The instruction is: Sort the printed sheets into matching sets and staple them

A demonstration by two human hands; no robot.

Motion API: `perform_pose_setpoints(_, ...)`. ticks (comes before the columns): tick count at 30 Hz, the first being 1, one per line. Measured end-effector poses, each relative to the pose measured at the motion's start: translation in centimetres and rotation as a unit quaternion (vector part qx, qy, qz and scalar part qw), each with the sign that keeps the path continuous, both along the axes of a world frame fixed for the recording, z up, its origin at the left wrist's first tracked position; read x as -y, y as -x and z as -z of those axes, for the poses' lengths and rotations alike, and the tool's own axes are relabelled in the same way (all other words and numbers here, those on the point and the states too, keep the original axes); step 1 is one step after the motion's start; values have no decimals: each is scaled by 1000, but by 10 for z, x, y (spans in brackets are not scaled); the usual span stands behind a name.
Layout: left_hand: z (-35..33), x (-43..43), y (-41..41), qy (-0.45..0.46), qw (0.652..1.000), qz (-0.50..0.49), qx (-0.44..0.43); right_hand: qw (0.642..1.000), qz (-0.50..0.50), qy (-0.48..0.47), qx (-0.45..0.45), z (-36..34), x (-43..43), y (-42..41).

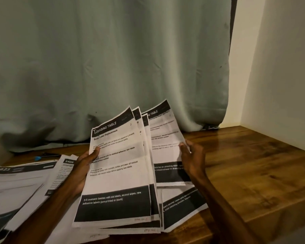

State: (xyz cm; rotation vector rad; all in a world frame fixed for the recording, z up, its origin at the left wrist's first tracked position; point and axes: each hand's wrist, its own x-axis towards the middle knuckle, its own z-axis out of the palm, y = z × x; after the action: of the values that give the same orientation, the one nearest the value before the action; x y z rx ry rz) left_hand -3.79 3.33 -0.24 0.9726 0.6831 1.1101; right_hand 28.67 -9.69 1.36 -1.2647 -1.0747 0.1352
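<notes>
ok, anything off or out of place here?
Nothing damaged or spilled. The pile of printed sheets at the left of the wooden table is splayed, edges unaligned. One sheet lies skewed on the table beneath the fanned sheets that the left hand and right hand pinch.

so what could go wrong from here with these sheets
The fanned sheets hang on the left hand's thumb pinch, the right hand pinching only the back sheet; they could slip and mix into the pile beside them. The loose sheet lies near the table's front edge and might slide off.
</notes>
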Motion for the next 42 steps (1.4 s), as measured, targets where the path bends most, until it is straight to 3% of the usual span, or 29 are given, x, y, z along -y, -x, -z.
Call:
perform_pose_setpoints(7, 4, -5, 1, 3, 998, -57, -22, 987, -113, 105, -46, 6, 6, 66)
perform_pose_setpoints(13, 6, -7, 5, -6, 994, -87, -58, 969, -166, 140, -121, 15, 7, 89)
perform_pose_setpoints(20, 2, -7, 4, -6, 996, -80, -47, 912, -267, 195, -243, 8, 20, 88)
perform_pose_setpoints(33, -1, 6, -3, -36, 989, -107, -98, 899, -309, 256, -178, 3, 24, 79)
perform_pose_setpoints(36, -2, 8, -5, -33, 990, -101, -96, 927, -266, 232, -124, -1, 21, 55)
perform_pose_setpoints(39, -3, 8, -4, -30, 991, -102, -84, 974, -95, 204, 28, 6, 16, 8)
perform_pose_setpoints(42, -3, 7, -4, -21, 993, -101, -62, 935, 57, 318, 144, 13, 17, -35)
